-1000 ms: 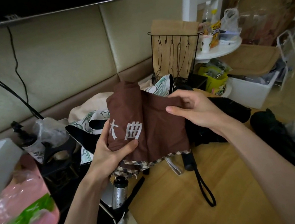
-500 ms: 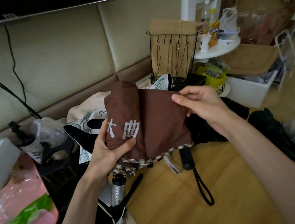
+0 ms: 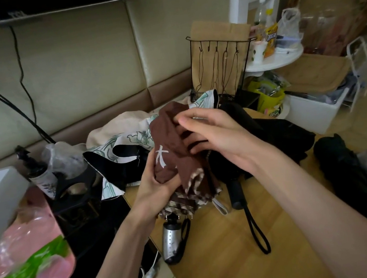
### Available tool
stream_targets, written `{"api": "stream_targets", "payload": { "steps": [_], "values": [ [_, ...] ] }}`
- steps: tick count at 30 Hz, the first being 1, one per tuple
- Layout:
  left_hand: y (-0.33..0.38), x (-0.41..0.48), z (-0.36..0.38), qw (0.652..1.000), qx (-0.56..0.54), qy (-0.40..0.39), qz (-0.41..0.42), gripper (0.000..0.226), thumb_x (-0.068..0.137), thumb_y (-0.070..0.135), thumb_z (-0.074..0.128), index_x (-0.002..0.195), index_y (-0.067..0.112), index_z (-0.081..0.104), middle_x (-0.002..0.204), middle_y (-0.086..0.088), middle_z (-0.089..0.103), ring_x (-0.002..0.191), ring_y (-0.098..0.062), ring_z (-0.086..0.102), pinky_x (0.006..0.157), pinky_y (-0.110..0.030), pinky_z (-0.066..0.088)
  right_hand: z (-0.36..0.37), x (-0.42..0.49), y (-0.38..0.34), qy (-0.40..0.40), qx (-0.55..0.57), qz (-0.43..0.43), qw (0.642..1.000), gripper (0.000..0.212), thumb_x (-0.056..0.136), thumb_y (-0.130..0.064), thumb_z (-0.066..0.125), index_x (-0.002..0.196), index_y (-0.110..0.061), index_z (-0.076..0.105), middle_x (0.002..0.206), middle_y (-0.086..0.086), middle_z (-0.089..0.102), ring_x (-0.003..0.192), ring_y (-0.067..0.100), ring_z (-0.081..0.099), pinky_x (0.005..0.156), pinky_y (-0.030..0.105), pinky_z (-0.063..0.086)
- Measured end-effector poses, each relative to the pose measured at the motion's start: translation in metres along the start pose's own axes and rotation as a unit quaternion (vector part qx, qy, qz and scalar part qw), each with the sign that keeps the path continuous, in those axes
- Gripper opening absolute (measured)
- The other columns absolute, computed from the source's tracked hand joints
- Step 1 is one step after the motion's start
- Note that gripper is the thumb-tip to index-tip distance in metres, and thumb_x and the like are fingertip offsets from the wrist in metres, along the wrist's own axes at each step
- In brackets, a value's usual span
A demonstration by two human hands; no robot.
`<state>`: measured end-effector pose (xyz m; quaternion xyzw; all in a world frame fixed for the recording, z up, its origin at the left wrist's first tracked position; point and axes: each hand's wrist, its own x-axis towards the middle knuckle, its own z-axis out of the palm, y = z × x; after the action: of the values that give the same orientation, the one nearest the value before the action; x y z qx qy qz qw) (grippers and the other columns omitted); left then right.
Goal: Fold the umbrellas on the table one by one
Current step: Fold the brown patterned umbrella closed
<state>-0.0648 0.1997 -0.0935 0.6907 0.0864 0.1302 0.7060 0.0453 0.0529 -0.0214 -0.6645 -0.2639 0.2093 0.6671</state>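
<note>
Left grip [image 3: 153, 185] is clenched round the low part of the brown cloth umbrella with white letters [image 3: 170, 150], with the thumb on the front. Right grip [image 3: 212, 134] pinches a fold of the brown cloth near the top. That umbrella is held up over the left edge of the light wooden desk [image 3: 220, 270], all bunched up, with its checked edge hanging down. Its shiny silver handle with a black loop [image 3: 171, 242] sticks out below, toward the person. Just beside it on the right, a black umbrella with a black handle and long strap [image 3: 236, 194] lies on the desk. Another black cloth bundle [image 3: 341, 163] lies further right. Behind the grips lies a white umbrella with green flowers [image 3: 130, 139]. Farther back stands a black wire rack [image 3: 220, 70]
</note>
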Motion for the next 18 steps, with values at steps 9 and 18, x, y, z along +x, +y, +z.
{"api": "stream_targets", "payload": {
  "steps": [9, 18],
  "values": [
    [-0.006, 0.009, -0.006, 0.987, -0.029, 0.16, -0.004, 0.073, 0.076, 0.02, 0.092, 0.129, 0.05, 0.052, 0.12, 0.008, 0.076, 0.107, -0.009, 0.075, 0.093, -0.033, 0.061, 0.003, -0.018, 0.026, 0.017, -0.268, 0.026, 0.963, 0.029, 0.087, -0.043, 0.084, 0.108, -0.028, 0.069, 0.099, -0.008, 0.074, 0.089, 0.007, 0.073, 0.085, 0.029, 0.058],
    [-0.009, 0.012, -0.015, 0.981, 0.036, 0.186, 0.03, 0.09, 0.079, 0.015, 0.092, 0.153, 0.031, 0.043, 0.127, 0.007, 0.07, 0.107, -0.003, 0.072, 0.091, -0.028, 0.062, -0.03, -0.018, 0.033, 0.103, -0.232, -0.02, 0.967, 0.01, 0.089, -0.029, 0.085, 0.089, -0.021, 0.078, 0.09, -0.004, 0.079, 0.092, 0.009, 0.074, 0.087, 0.028, 0.056]
  ]
}}
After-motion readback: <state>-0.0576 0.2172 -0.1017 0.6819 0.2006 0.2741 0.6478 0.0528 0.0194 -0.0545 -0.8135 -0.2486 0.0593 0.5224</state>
